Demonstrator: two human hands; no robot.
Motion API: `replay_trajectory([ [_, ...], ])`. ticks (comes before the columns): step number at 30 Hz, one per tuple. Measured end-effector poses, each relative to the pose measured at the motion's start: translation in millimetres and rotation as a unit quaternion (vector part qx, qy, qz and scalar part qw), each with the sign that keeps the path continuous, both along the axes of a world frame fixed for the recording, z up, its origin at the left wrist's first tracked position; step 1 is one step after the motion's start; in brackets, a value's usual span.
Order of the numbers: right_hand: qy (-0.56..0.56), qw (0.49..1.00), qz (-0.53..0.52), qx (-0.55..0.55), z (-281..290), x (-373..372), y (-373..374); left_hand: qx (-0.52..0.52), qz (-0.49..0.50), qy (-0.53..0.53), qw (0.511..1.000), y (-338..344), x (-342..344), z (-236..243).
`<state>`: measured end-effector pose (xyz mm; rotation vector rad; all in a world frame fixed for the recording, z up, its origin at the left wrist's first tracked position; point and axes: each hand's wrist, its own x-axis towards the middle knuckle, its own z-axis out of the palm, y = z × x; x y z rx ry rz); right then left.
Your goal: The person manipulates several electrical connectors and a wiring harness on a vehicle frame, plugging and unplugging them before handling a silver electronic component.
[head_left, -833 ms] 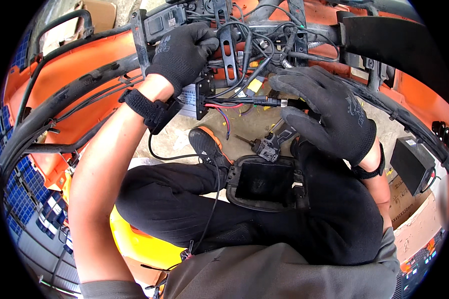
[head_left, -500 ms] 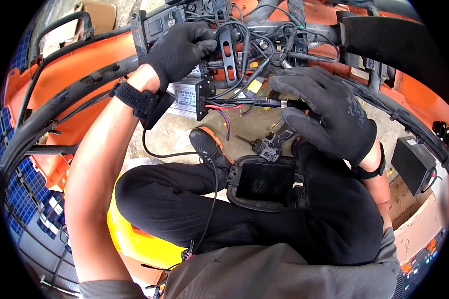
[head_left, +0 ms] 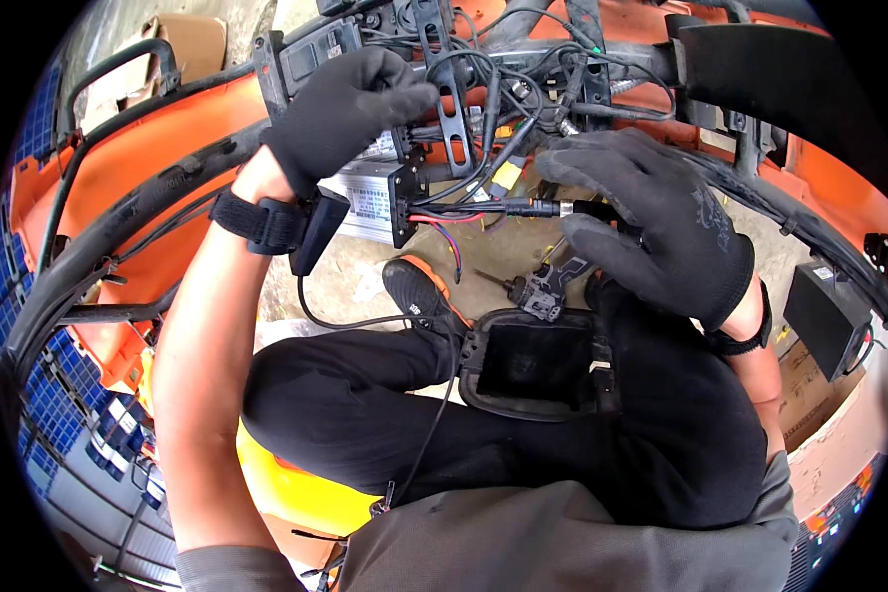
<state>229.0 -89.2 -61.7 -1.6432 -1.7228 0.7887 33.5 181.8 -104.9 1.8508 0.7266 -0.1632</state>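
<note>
The orange frame (head_left: pixel 118 187) fills the view, its silver controller box (head_left: pixel 365 202) hanging mid-frame. The left hand (head_left: pixel 340 104) has risen from that box to the wire bundle (head_left: pixel 483 109), fingers curled closed around wiring. The right hand (head_left: pixel 651 222) stays pinching the black cable connector (head_left: pixel 528 208), so the connector work looks ongoing.

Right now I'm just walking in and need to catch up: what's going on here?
A seated person in black gloves is working on the wiring under an orange vehicle frame. The left hand is up at the frame by a silver controller box. The right hand grips a black cable connector. A black tray rests on the lap.
</note>
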Motion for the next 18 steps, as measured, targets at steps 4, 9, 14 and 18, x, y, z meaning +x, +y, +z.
replay_trajectory([
  [4,-0.007,1.000,-0.020,0.008,-3,0,-4,0.260,-0.132,0.087,0.952,-7,5,15],
  [9,0.024,1.000,-0.017,0.002,1,2,-4,0.075,-0.103,-0.031,0.991,8,-10,21],
  [14,0.009,1.000,-0.018,-0.016,1,0,-3,-0.128,0.001,-0.063,0.990,-1,-29,29],
  [18,-0.018,0.999,-0.033,0.008,-4,-3,-8,-0.114,-0.019,-0.092,0.989,-6,-28,29],
])
